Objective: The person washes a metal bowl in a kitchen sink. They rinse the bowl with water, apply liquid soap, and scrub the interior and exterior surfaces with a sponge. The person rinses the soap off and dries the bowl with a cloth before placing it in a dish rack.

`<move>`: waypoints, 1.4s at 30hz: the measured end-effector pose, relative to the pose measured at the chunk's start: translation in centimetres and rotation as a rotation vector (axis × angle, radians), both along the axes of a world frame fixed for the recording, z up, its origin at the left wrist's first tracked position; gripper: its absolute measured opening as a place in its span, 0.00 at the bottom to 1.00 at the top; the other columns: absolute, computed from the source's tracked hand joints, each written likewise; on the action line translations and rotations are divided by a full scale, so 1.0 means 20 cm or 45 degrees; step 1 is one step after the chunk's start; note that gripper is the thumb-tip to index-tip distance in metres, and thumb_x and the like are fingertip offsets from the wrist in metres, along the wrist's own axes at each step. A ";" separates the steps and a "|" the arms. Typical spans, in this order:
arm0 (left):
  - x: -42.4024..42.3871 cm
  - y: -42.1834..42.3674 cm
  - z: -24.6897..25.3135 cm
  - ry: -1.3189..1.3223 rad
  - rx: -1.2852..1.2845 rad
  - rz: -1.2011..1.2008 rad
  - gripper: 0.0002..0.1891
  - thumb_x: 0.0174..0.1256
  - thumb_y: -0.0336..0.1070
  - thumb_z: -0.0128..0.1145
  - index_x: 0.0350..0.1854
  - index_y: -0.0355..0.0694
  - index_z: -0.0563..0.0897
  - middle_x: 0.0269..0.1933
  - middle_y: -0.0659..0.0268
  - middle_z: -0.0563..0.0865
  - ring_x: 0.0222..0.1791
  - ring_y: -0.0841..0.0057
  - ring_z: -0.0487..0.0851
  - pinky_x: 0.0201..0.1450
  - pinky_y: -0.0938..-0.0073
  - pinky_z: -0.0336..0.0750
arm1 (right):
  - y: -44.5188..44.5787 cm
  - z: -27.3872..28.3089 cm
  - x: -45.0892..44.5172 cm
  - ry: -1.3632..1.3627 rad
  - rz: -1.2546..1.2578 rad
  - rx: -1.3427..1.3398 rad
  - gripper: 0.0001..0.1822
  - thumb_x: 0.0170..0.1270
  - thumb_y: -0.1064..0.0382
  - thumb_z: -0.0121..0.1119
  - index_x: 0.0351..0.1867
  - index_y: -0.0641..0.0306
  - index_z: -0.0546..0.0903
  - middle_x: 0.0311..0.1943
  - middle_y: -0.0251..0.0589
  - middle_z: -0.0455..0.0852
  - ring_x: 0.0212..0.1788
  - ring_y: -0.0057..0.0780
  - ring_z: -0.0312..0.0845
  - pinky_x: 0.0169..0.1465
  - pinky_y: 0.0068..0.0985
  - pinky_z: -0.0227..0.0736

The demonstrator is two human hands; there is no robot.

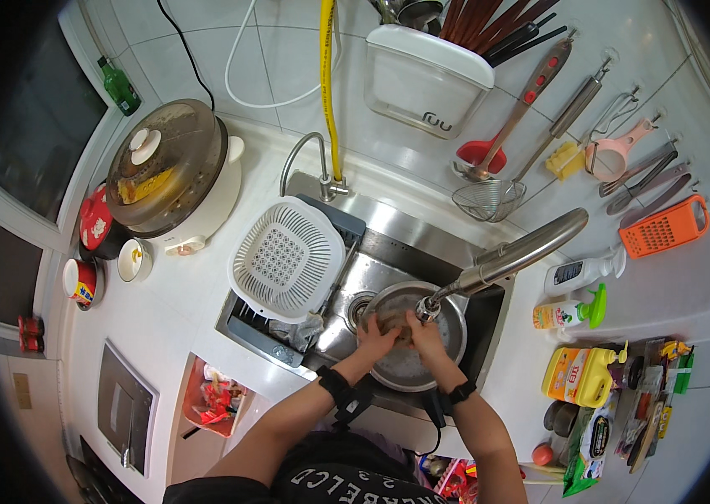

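Both hands are over a round metal basin (405,372) in the stainless steel sink (355,268). My left hand (378,337) and my right hand (423,334) meet around a brownish translucent item (398,322) that I cannot make out clearly. It lies between my fingers, just left of the spray head (427,309) of the curved metal faucet (506,252). Liquid with some froth shows in the basin. Left of the basin, a white plastic colander (285,258) rests on a grey rack, with a crumpled grey cloth (301,331) near its lower edge.
An electric pot (166,170) with a tinted lid and a small white bowl (135,259) stand on the left counter. A yellow detergent bottle (579,377) and a spray bottle (566,315) stand at right. A slim tap (323,176) rises behind the rack. Utensils hang on the wall.
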State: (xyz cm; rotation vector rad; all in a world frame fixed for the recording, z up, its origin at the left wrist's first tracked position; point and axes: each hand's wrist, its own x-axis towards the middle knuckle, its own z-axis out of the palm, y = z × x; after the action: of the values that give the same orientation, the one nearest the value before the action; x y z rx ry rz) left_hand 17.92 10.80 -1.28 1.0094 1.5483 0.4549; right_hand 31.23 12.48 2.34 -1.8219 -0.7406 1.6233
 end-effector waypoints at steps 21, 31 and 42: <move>0.17 -0.03 -0.20 -1.390 -0.686 0.612 0.25 0.68 0.62 0.43 0.45 0.43 0.77 0.41 0.61 0.82 0.41 0.69 0.80 0.46 0.64 0.75 | -0.25 0.14 -0.07 -0.679 0.515 0.666 0.16 0.66 0.56 0.48 0.30 0.67 0.78 0.20 0.55 0.78 0.25 0.51 0.77 0.31 0.39 0.70; 0.10 0.01 0.01 -1.424 -0.787 0.526 0.19 0.72 0.54 0.41 0.52 0.46 0.73 0.46 0.66 0.80 0.47 0.68 0.79 0.53 0.63 0.72 | -0.13 -0.02 0.05 -0.907 0.407 0.530 0.19 0.67 0.53 0.46 0.33 0.68 0.80 0.25 0.61 0.79 0.31 0.56 0.77 0.36 0.42 0.71; -0.12 0.00 0.11 -0.029 0.493 -0.543 0.43 0.55 0.42 0.65 0.68 0.32 0.54 0.68 0.48 0.60 0.67 0.59 0.60 0.65 0.61 0.60 | -0.13 0.15 0.14 -0.527 0.473 0.705 0.12 0.61 0.59 0.57 0.38 0.67 0.76 0.30 0.44 0.81 0.31 0.33 0.78 0.36 0.29 0.72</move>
State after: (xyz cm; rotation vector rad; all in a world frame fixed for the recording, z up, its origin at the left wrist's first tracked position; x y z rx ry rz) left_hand 15.61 10.72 0.86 1.5856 1.1995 0.4696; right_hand 34.05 9.94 5.39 -1.6705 -1.6117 1.0752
